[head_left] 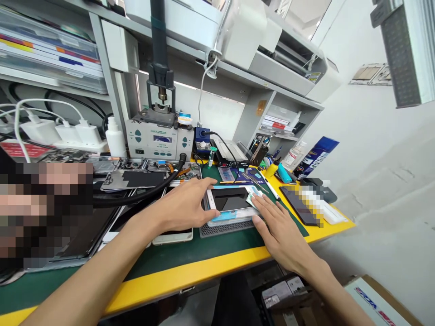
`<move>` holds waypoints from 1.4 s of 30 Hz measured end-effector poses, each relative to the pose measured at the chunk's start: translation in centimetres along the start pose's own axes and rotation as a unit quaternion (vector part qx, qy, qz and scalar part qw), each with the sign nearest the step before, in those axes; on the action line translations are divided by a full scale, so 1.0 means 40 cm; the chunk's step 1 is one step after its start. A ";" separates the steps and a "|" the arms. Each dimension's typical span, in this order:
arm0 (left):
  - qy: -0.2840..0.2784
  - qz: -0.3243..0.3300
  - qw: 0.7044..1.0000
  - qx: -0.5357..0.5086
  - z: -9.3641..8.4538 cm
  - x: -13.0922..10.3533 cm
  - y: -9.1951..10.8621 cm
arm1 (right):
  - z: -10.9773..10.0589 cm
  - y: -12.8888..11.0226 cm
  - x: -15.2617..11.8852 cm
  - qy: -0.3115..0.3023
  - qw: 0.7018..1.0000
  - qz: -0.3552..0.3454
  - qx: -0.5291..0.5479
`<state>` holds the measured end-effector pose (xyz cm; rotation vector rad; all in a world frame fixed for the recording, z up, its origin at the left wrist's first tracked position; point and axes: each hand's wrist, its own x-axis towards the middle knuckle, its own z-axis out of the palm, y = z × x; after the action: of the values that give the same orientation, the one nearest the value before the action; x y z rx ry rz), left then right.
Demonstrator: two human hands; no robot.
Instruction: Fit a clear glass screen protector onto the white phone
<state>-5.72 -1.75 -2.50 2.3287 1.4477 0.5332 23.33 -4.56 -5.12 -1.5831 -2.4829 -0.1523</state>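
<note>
A white-framed smartphone [229, 199] with a black screen lies face up on a clear, blue-marked tray [233, 216]. Under that is a grey perforated pad [212, 230]. My left hand [185, 203] spans the phone's left end, thumb at the near edge and index finger at the far edge. At the right end, my right hand [277, 222] presses its fingers down on a small white-and-green wipe [252, 196], partly hidden beneath them. Tweezers [256, 183] lie just behind the phone.
Left are a hot-air station [159, 138], its black hose [146, 195] and several phones. Behind stands a green-capped syringe [211, 156]. Right are a white pen [272, 188], yellow bottle [271, 169] and dark phone [299, 204]. Another person's blurred hand [66, 176] is far left.
</note>
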 end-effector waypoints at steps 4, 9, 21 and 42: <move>-0.006 -0.005 1.000 0.000 -0.004 0.001 0.008 | -0.004 -0.004 0.033 -0.012 1.000 0.008 0.006; -0.006 -0.004 1.000 0.003 0.001 0.005 0.003 | -0.014 -0.011 0.073 -0.014 1.000 0.008 0.027; 0.002 -0.001 1.000 0.002 0.010 0.014 -0.007 | -0.020 -0.050 0.102 -0.016 0.998 -0.014 0.051; 0.029 0.025 0.999 0.029 0.001 0.004 0.000 | -0.035 -0.199 0.130 -0.030 0.988 -0.122 0.093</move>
<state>-5.65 -1.61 -2.51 2.4189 1.4529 0.5840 14.14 -3.59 -2.49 -1.2258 -2.6424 0.0905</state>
